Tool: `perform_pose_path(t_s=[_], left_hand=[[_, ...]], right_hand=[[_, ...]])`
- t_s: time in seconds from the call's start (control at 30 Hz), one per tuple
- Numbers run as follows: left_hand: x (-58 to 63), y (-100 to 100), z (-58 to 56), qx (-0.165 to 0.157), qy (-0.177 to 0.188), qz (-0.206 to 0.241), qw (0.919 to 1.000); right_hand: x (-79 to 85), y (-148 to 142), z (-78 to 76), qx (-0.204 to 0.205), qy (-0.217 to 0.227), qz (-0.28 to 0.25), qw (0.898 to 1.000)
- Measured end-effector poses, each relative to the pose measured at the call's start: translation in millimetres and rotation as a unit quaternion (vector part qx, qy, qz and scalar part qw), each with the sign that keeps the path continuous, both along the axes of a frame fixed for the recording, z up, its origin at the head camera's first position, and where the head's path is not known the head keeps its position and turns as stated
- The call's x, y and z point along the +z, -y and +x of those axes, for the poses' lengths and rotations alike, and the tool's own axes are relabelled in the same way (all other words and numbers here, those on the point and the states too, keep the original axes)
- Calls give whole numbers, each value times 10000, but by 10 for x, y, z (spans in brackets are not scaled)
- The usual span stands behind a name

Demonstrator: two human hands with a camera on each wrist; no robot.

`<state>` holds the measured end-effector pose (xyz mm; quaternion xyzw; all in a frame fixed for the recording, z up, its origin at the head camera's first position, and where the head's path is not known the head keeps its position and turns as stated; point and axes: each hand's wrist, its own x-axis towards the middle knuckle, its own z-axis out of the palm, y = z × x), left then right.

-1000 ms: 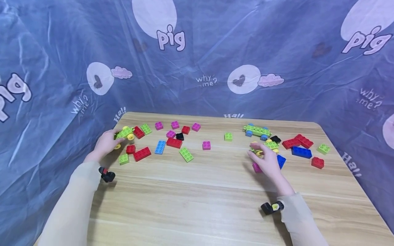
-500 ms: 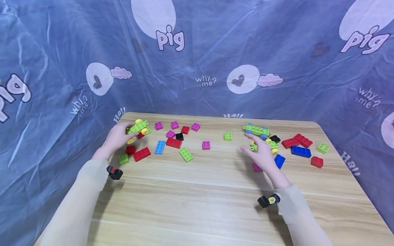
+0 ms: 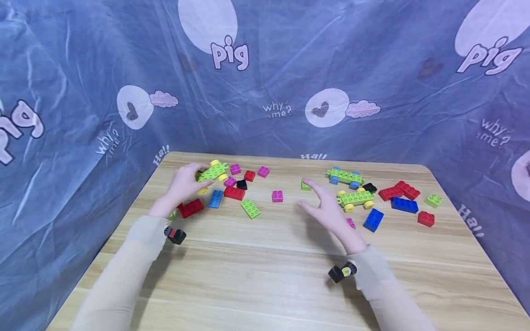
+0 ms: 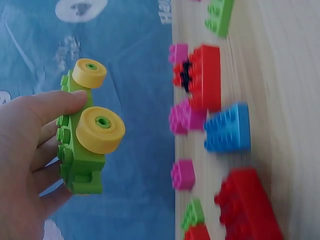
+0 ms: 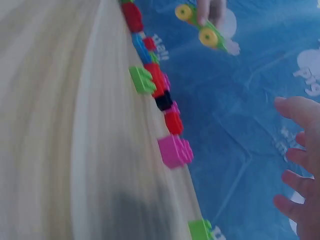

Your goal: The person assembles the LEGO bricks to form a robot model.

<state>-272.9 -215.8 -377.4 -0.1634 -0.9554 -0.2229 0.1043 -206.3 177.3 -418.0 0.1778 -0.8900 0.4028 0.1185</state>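
My left hand [image 3: 184, 186] holds a green toy car base with yellow wheels [image 4: 82, 150], raised over the bricks at the table's left. In the left wrist view the thumb lies along its side between two wheels, with the other fingers behind it. My right hand [image 3: 327, 211] is over the table right of the middle, holding nothing, thumb and fingers spread apart. Partly behind its fingertips sits a small green brick [image 3: 306, 186]. Just right of this hand stand another green car base with yellow wheels [image 3: 357, 197] and a pink brick [image 3: 350, 223] partly covered by the wrist.
A green car base with blue wheels [image 3: 346, 176] stands at the back right. Red bricks [image 3: 407, 189] and blue bricks [image 3: 374, 219] lie on the right. Around the left hand are a light-blue brick [image 3: 216, 198], a black brick [image 3: 242, 184] and several pink ones. A blue cloth [image 3: 265, 78] hangs behind.
My left hand has lifted the yellow-wheeled car base and carried it rightward. My right hand has moved left, away from the other yellow-wheeled car base, which now shows fully.
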Motion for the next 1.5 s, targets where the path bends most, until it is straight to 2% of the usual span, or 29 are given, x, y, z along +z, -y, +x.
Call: perform_pose_path(t_s=[0.23, 0.47, 0.7, 1.03, 1.3, 1.5], left_hand=[[-56, -329, 78, -33, 15, 212, 9998], [-84, -640, 210, -162, -150, 665, 9975], [-123, -888, 359, -307, -214, 918, 9951], [-159, -1207, 603, -409, 127, 1170, 9922], [-257, -1397, 694, -450, 164, 1211, 9915], [-326, -1483, 744, -546, 381, 1130, 9914]], right_hand=[[-72, 245, 43, 185, 64, -191, 9996], [-101, 383, 73, 308, 51, -575, 9979], [-134, 451, 89, 490, 35, -913, 9946], [-144, 477, 130, 569, 236, -1222, 9906], [-166, 443, 161, 587, 253, -1316, 9892], [-227, 420, 177, 539, 260, -1161, 9914]])
